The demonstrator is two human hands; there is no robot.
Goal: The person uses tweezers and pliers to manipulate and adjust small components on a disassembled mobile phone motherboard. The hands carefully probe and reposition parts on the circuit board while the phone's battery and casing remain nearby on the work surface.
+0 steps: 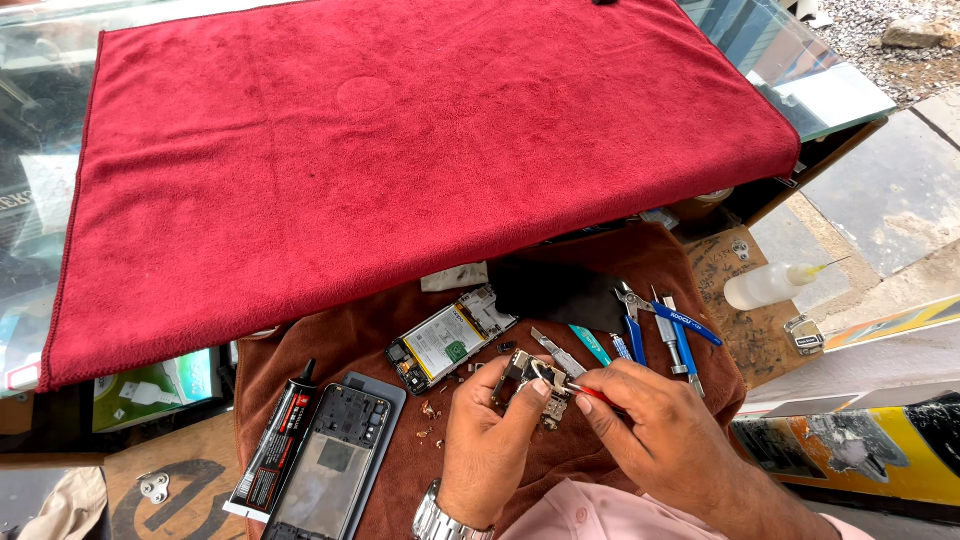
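Head view — screwdriver [590, 393] tip points left.

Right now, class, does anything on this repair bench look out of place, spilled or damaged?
Small crumbs of debris lie scattered on the brown cloth beside the opened phone body, loose rather than gathered. The back cover lies apart. Nothing looks broken.

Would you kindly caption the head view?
Left hand holds a small metal part; right hand applies a red-handled tool.
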